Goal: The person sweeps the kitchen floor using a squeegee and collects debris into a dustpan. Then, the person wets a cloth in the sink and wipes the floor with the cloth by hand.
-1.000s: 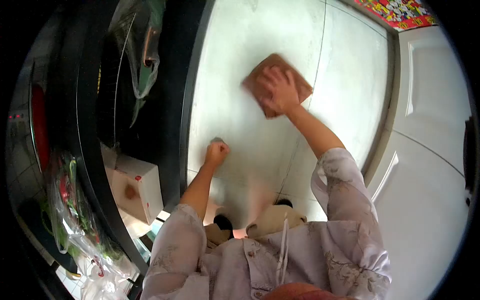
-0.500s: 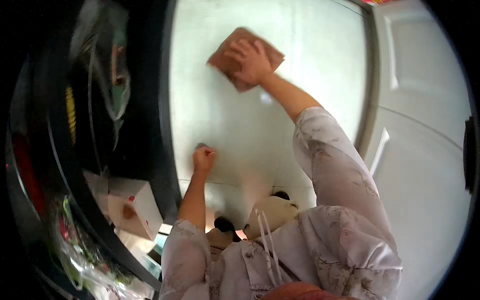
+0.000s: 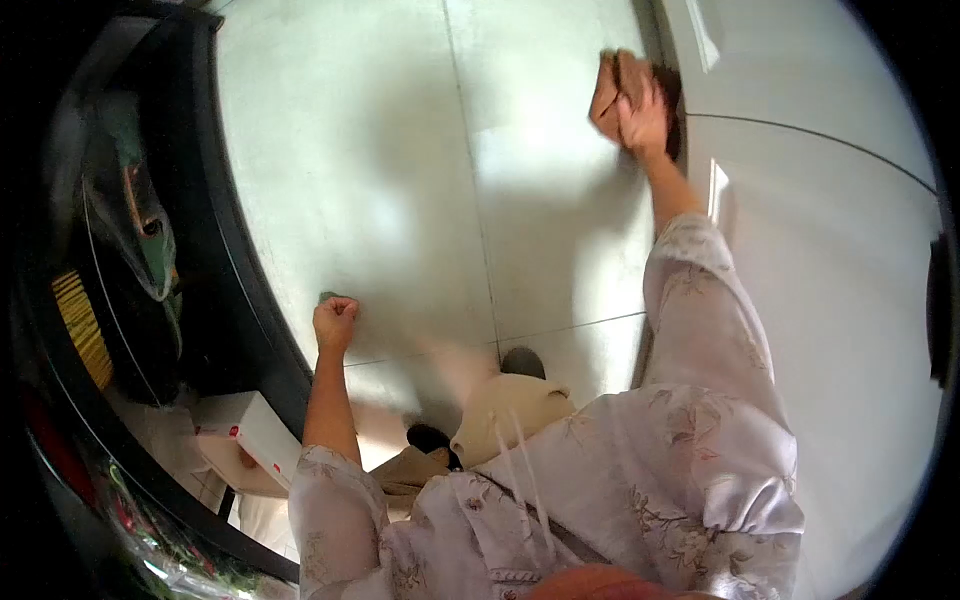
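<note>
A brown cloth (image 3: 606,98), bunched and folded, lies under my right hand (image 3: 643,118) at the right edge of the pale tiled floor (image 3: 400,150), beside the base of the white door. The fingers of my right hand press on the cloth. My left hand (image 3: 336,322) is closed in a fist, low over the floor at the left; a small dark patch shows just behind it, and whether the fist holds anything is hidden.
A black shelf unit (image 3: 235,210) runs along the left, with a white box (image 3: 245,440), plastic bags (image 3: 150,240) and a yellow bristled thing (image 3: 82,325) on or in it. The white panelled door (image 3: 800,230) stands at the right. My shoes (image 3: 522,362) are below.
My right hand has moved the cloth to the right, up to the door's base, and the cloth has gone from spread flat to bunched. The view has turned; my left hand stays a fist.
</note>
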`<action>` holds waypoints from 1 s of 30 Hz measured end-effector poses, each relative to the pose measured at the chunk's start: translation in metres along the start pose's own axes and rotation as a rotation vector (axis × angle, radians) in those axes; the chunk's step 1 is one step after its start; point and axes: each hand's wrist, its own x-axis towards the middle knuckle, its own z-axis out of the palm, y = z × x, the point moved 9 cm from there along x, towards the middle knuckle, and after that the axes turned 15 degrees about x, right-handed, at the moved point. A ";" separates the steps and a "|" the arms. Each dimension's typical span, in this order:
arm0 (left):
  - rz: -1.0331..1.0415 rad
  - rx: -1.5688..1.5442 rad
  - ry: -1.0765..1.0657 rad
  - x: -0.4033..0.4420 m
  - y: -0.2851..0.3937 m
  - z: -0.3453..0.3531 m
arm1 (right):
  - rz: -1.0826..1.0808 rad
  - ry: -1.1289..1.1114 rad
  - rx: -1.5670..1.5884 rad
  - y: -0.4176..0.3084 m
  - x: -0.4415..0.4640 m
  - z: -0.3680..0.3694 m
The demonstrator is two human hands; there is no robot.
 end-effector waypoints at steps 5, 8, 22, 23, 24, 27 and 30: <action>0.056 -0.008 -0.021 0.010 -0.006 0.004 | 0.175 0.042 -0.106 0.005 -0.161 -0.032; 0.073 -0.022 -0.005 0.009 -0.005 0.004 | 0.403 0.010 -0.124 0.035 -0.268 -0.044; 0.025 0.043 -0.014 0.000 0.015 -0.006 | 0.130 0.024 -0.190 -0.011 -0.070 -0.012; 0.029 0.047 -0.013 0.004 0.009 -0.005 | 0.150 0.042 -0.156 -0.012 -0.037 -0.007; 0.022 0.031 -0.005 0.007 -0.002 -0.001 | 0.121 0.061 -0.172 -0.012 -0.008 0.000; 0.022 -0.010 0.027 0.005 -0.001 -0.002 | 0.082 0.018 -0.156 -0.022 0.047 0.008; 0.070 0.016 0.014 0.004 -0.001 -0.001 | 0.077 0.022 -0.209 -0.016 0.038 0.006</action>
